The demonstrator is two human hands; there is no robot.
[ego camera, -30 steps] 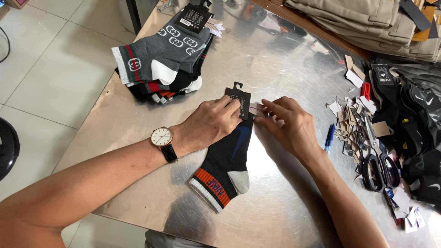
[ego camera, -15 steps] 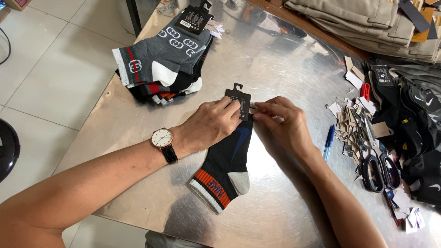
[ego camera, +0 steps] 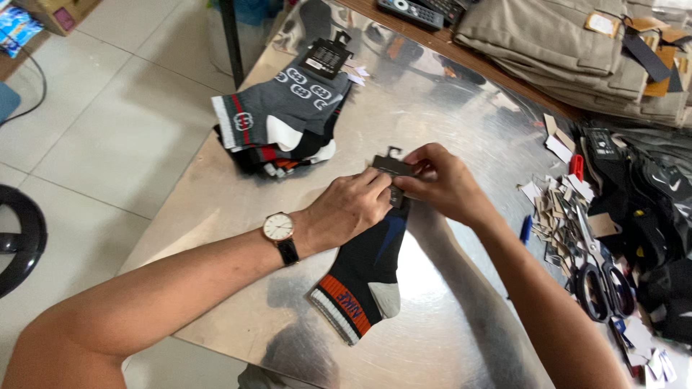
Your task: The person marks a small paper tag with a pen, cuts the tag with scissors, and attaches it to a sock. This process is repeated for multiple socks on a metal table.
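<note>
A dark sock (ego camera: pixel 367 277) with an orange and white cuff lies on the shiny metal table (ego camera: pixel 432 108), cuff toward me. At its far end sits a black card hanger tag (ego camera: pixel 391 164). My left hand (ego camera: pixel 351 209), with a wristwatch, presses down on the sock's toe end just below the tag. Pinching the tag's right side, my right hand (ego camera: pixel 440 180) has its fingers closed on it. Both hands touch each other over the tag.
A pile of grey and black socks (ego camera: pixel 285 122) with a black tag lies at the table's far left. Paper scraps (ego camera: pixel 555 205), black scissors (ego camera: pixel 595 281), a blue pen (ego camera: pixel 525 229) and dark socks (ego camera: pixel 663 238) crowd the right. Folded khaki garments (ego camera: pixel 569 43) lie at the back.
My right hand has slid left along the tag to meet my left hand. The sock has stayed where it was.
</note>
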